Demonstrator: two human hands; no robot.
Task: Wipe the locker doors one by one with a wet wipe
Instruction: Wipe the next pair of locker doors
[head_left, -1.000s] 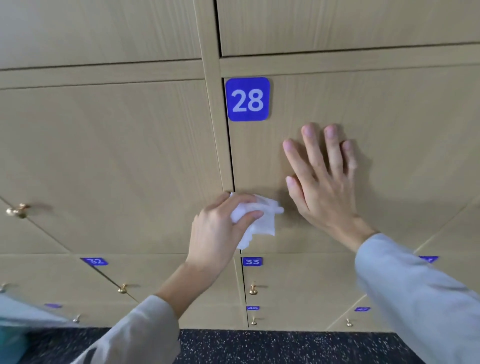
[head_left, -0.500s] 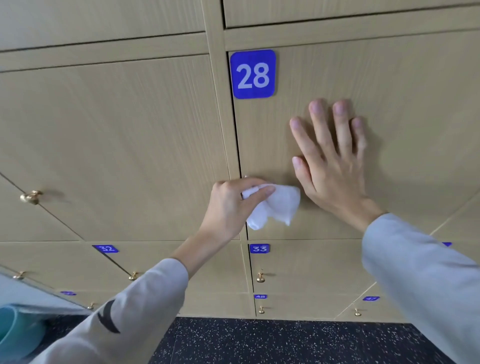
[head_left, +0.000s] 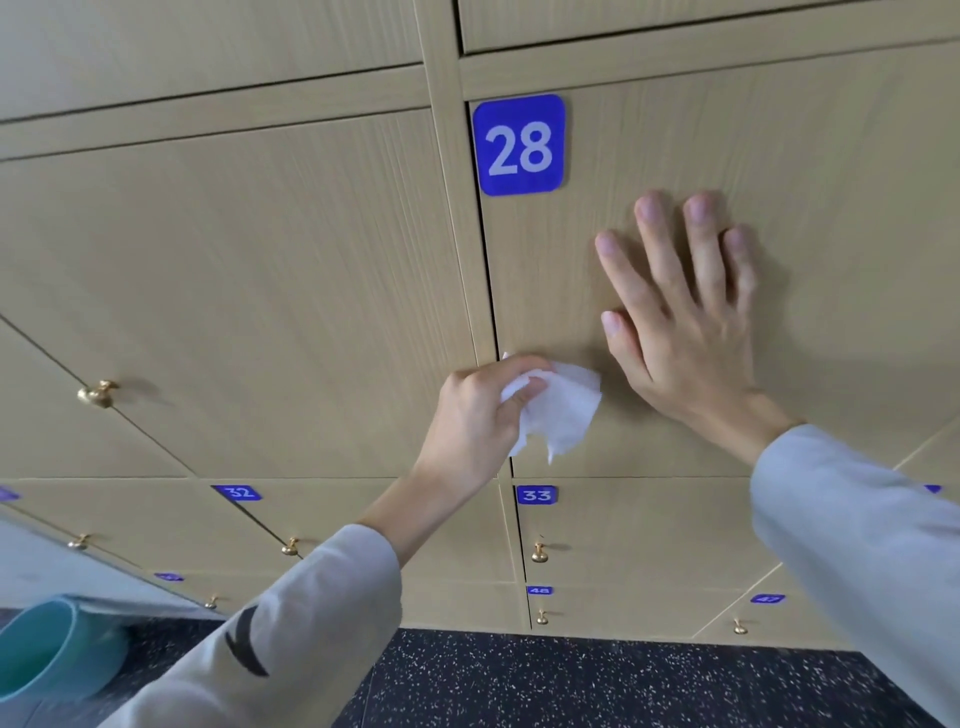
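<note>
Two hands are on the locker door (head_left: 649, 322) that carries the blue number plate 28 (head_left: 518, 145) in its upper left corner. The left hand (head_left: 475, 421) grasps a crumpled white wet wipe (head_left: 563, 410) between thumb and curled fingers and holds it against the door near its left edge, low down, just above the bottom edge. The right hand (head_left: 680, 317) is released: its fingers are straight and spread, and the palm lies flat on the door, to the right of the wipe and below the plate. The wipe and the right thumb are close but do not touch. Both arms wear light grey sleeves; the left sleeve (head_left: 291, 629) has a dark mark.

Below this door is the door with the plate 33 (head_left: 536, 494), which has a small brass knob (head_left: 539, 554). To the left is another door with a brass knob (head_left: 98, 394) near its left side, and lower there is the plate 32 (head_left: 239, 492). At the bottom is a dark speckled floor (head_left: 571, 680), and in the bottom left corner stands a teal bucket (head_left: 47, 649).
</note>
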